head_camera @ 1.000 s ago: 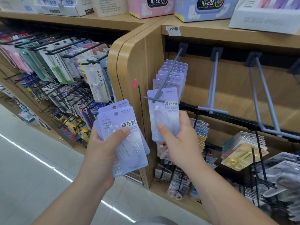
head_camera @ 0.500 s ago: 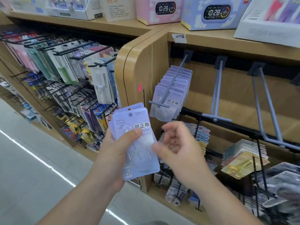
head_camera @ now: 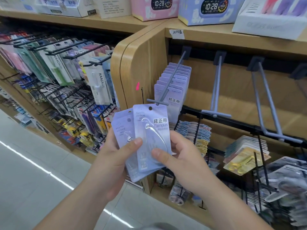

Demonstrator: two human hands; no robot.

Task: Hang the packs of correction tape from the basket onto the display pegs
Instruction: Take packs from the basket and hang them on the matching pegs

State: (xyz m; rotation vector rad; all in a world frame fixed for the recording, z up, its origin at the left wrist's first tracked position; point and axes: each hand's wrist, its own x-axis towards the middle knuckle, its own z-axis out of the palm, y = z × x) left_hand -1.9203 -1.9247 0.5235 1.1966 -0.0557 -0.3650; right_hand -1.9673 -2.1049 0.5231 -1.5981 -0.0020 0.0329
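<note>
Below peg (head_camera: 172, 75), packs (head_camera: 152, 131) upright, holes (head_camera: 150, 108) topmost

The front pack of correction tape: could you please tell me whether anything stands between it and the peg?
Nothing visible does. The front pack, pinched by the right hand, sits just below the free tip of the peg, with open air between. The hung packs sit behind that tip.

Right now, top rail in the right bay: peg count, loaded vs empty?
Loaded peg, carrying correction tape packs: 1
Empty pegs, the middle peg and the right peg: 2
Total: 3. A fourth mount at the right edge is cut off, not counted.
</note>
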